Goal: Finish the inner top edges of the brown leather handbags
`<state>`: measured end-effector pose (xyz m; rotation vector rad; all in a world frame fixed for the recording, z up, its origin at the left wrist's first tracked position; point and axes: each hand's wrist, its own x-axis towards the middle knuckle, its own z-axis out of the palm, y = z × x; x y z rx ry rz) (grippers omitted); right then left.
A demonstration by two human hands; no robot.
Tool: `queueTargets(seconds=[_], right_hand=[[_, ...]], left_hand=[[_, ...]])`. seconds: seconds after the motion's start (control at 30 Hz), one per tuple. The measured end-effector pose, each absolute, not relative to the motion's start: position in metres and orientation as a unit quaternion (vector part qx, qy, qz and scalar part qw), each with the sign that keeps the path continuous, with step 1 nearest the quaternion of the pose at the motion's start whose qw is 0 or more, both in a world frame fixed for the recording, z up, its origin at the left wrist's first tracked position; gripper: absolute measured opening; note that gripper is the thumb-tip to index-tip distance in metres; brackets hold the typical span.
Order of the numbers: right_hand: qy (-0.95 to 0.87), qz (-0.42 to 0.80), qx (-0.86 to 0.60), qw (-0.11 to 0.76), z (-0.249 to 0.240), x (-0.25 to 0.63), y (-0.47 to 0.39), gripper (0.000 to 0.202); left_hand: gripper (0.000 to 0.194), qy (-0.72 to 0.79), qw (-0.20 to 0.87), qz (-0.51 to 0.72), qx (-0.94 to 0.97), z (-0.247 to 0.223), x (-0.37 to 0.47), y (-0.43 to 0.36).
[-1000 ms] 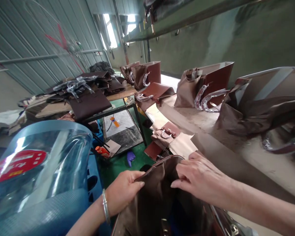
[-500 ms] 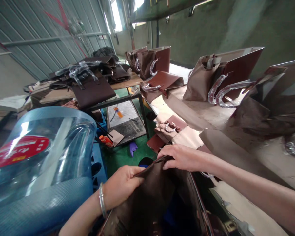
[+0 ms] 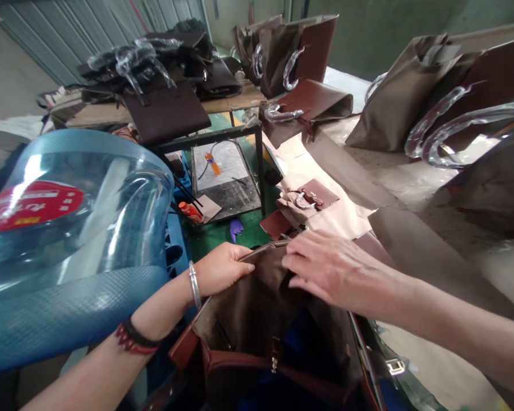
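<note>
An open brown bag (image 3: pixel 257 302) with a reddish-brown trim fills the lower middle of the head view, its dark inside facing up. My left hand (image 3: pixel 225 265) pinches the bag's far rim, thumb inside and fingers behind it. To the right, my right hand (image 3: pixel 325 265) lies at the same rim, fingers bent over the lining, their tips partly hidden. A metal clasp hangs inside the bag. Just beyond the hands, a small bag (image 3: pixel 314 197) with a wrapped handle rests on tan sheets.
A large blue water bottle (image 3: pixel 81 228) stands close on the left. Several brown bags with plastic-wrapped handles stand on the table (image 3: pixel 394 177) at the right. Dark bags (image 3: pixel 167 108) are piled at the back left. A black-framed rack (image 3: pixel 229 200) holds orange items.
The view has tipped downward, showing more of the bag's inside. My right hand has shifted slightly right along the rim, its fingers spread more over the lining. My left hand keeps its pinch.
</note>
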<state>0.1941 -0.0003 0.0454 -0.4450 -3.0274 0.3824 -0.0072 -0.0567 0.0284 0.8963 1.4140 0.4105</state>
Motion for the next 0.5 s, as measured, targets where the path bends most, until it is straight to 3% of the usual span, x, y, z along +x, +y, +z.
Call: queueTargets(seconds=[0.1,0.23,0.33,0.43,0.5], right_hand=[[-0.97,0.192,-0.111,-0.099,0.059,0.197,-0.023,0.024],[-0.923,0.152,-0.197,-0.292,0.056,0.203,-0.022,0.02],[-0.909,0.138,-0.26,-0.294,0.042,0.207,-0.008,0.023],[-0.901,0.171,-0.295,-0.269,0.026,0.201,-0.005,0.044],[-0.888,0.189,-0.305,-0.289,0.017,0.191,-0.01,0.041]], left_hand=[[0.024,0.624,0.625,0.177,0.434,0.037,-0.007,-0.058],[0.02,0.631,0.564,0.157,0.509,0.045,0.006,-0.061],[0.022,0.624,0.519,0.156,0.563,0.045,0.024,-0.062],[0.025,0.611,0.505,0.15,0.591,0.043,0.037,-0.061],[0.027,0.599,0.517,0.145,0.594,0.04,0.038,-0.061]])
